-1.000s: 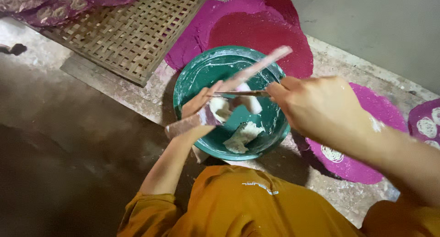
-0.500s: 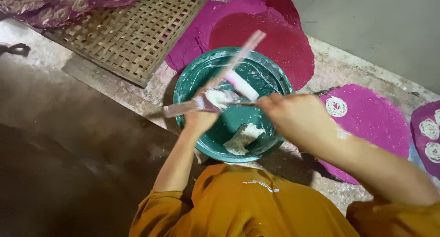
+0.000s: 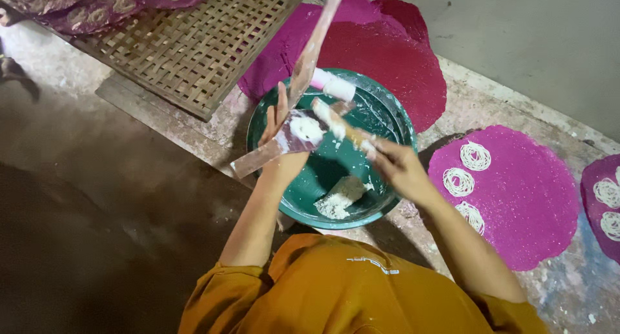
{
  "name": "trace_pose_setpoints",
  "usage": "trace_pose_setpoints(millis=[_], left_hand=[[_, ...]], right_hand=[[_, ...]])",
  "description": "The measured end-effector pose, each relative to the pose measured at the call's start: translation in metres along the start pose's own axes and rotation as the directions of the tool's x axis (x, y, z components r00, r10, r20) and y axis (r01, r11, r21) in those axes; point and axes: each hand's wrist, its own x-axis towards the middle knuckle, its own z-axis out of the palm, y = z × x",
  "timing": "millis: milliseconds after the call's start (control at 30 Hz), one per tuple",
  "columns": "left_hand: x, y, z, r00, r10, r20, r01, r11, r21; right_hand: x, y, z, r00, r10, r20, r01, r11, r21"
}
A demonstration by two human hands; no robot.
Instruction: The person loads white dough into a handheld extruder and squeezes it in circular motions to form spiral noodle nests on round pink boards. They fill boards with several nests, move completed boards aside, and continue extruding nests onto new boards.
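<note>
- Holding a long, flat, pinkish strip smeared with white dough (image 3: 294,124), the person's left hand (image 3: 279,140) sits above the round green metal basin (image 3: 387,124); its grip is closed around the strip near the middle, with the fingers pointing up behind it.
- The strip runs at a slant, its lower end sticking out past the basin's left rim and its upper end reaching up over the magenta mats.
- A lump of white dough (image 3: 305,129) sits on the strip just beside the left hand.
- The right hand (image 3: 399,169) pinches a short dough-coated stick (image 3: 339,124), its grip closed on the near end; the stick's far end meets the strip at the dough lump.
- Inside the basin lie a patch of white dough residue (image 3: 336,205) near the front rim and a pale pink-and-white cylinder (image 3: 332,85) near the back rim.
- The basin rests on a rough, flour-dusted stone floor (image 3: 129,147).
- Behind the basin lie overlapping round magenta mats (image 3: 394,56); to the right another round magenta mat (image 3: 516,198) carries three white noodle coils (image 3: 475,156).
- A woven bamboo tray (image 3: 187,37) lies at upper left.
- Both sleeves are orange (image 3: 349,289).
</note>
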Motion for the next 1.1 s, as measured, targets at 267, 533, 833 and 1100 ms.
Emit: trace_pose_setpoints(millis=[267, 533, 833, 1100], left_hand=[[-0.005, -0.018, 0.035, 0.998, -0.012, 0.054, 0.016, 0.997, -0.070], [-0.027, -0.059, 0.070, 0.845, -0.456, 0.280, 0.482, 0.422, -0.768], [-0.121, 0.109, 0.075, 0.475, 0.501, 0.723, 0.866, -0.414, -0.282], [-0.073, 0.176, -0.012, 0.551, 0.458, 0.697, 0.271, 0.692, -0.669]], right_hand=[[-0.001, 0.025, 0.039, 0.970, -0.240, -0.042, 0.235, 0.966, -0.107], [-0.021, 0.036, 0.028, 0.958, -0.139, 0.252, 0.237, 0.878, -0.416], [-0.068, -0.002, -0.029, 0.867, -0.329, -0.374, 0.494, 0.475, 0.728], [-0.194, -0.025, -0.114, 0.756, -0.626, -0.193, 0.584, 0.778, -0.233]])
